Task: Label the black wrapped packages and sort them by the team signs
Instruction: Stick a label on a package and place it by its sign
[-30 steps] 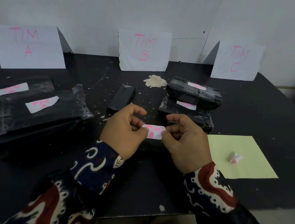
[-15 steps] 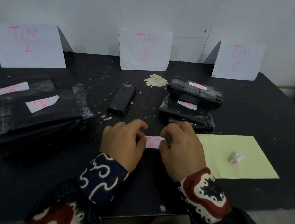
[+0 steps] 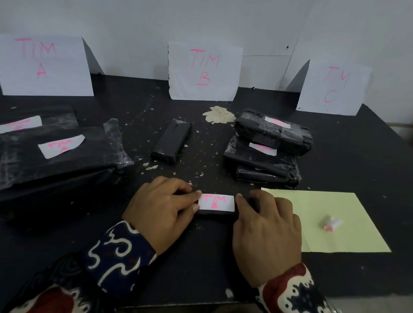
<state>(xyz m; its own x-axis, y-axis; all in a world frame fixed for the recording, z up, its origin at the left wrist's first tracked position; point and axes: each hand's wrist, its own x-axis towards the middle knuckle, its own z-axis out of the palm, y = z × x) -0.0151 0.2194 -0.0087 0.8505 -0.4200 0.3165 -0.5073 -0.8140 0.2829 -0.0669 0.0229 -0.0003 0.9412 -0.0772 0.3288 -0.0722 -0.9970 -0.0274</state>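
dim, soft, wide-angle edge distortion

Glossy, crinkled plastic wrap on my black packages, a matt paper label, and the counter is dull black, flecked with paper crumbs.

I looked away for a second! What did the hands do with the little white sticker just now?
Both hands carried the label down from the air onto a small black package on the table. The left hand and right hand now press its ends flat. The team signs, the package piles and the green paper stayed put.
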